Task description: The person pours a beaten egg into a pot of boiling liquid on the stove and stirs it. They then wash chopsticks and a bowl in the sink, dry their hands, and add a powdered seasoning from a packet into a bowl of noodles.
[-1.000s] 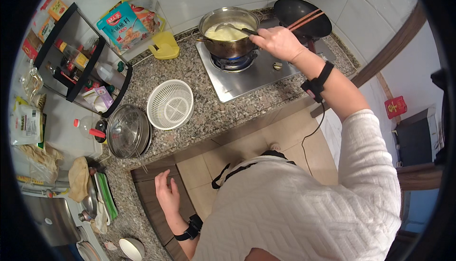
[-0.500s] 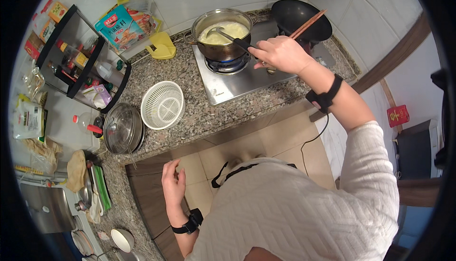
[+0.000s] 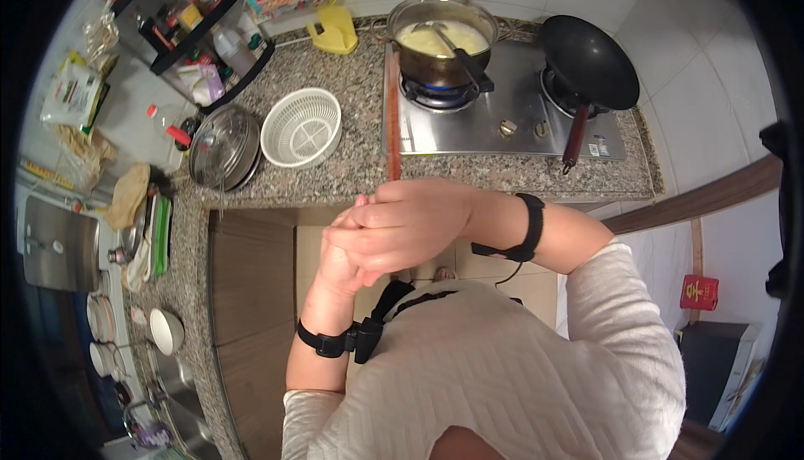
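In front of my body the two hands meet. My right hand lies across the top, fingers folded, and grips reddish-brown chopsticks that point away over the counter, beside the stove's left edge. My left hand touches it from below; most of its fingers are hidden, so its grip does not show. On the lit left burner stands a two-handled metal pot of pale yellow, soupy food. A ladle leans in it, its black handle over the near rim, with no hand on it.
A black wok sits on the right burner of the steel stove, its handle toward me. Left on the granite counter are a white colander, stacked pans with a glass lid and a rack of bottles.
My right hand has let go of the ladle, leaving it in the pot, and has drawn back toward me with the chopsticks. My left hand has come up to meet it. The view has shifted.
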Motion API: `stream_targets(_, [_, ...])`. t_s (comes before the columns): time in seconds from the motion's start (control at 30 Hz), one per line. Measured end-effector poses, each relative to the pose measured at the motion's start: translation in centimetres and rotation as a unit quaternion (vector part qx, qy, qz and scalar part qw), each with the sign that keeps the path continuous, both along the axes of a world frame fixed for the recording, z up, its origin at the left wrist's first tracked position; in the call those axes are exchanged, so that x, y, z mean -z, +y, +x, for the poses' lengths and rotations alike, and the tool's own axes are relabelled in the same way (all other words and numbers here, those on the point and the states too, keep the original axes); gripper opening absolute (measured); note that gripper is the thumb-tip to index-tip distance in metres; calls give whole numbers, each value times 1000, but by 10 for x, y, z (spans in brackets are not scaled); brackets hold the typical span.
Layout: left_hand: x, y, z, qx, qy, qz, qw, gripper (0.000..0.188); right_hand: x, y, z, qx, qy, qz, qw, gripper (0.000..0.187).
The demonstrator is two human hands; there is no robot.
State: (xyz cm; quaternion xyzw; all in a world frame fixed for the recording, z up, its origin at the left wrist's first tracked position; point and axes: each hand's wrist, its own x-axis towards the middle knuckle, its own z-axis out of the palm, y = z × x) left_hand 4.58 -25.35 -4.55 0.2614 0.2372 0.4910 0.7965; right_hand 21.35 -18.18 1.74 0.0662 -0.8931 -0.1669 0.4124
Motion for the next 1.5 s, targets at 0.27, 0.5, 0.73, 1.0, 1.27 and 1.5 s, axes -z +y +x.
stream_targets(0.27, [-13,-66,-24,-162,7,-47,986,32,8,-27,-49,-47,-84,-36,995,31])
stream_targets(0.5, [-16,-101,-96,-334,-33,-34,941,28,20,-50,-152,-111,-71,-152,980,45])
stream_targets(0.73, [4,-167,-262,-649,199,-9,734,25,45,-52,-238,-67,-186,-245,949,63])
stream_targets(1.0, [84,-283,-498,-534,769,-208,282,32,131,-15,-179,188,-112,-434,874,48])
stream_targets(1.27, [175,-266,-632,-337,896,-239,162,47,163,-37,-86,417,-78,-458,781,46])
stream_targets(1.5, [189,-269,-668,-369,878,-184,243,40,156,-50,-40,520,-35,-456,721,41])
